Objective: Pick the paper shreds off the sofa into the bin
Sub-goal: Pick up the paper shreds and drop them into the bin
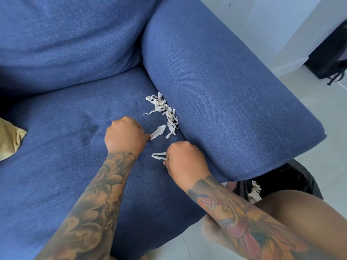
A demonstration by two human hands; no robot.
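Observation:
White paper shreds (163,107) lie in a loose pile on the blue sofa seat (62,166), against the inner side of the armrest (216,94). My left hand (124,135) rests on the seat with its fingers curled, pinching the end of one flat shred (158,131). My right hand (185,160) is just in front of the armrest, fingers closed on a looped shred (158,156). The bin (285,182) is a black bag on the floor below the armrest's front end, with some shreds (255,192) inside it.
A tan cloth (10,140) lies on the seat at the left edge. A black object with straps (332,59) stands on the pale floor at the far right. My bare knee (304,209) is near the bin.

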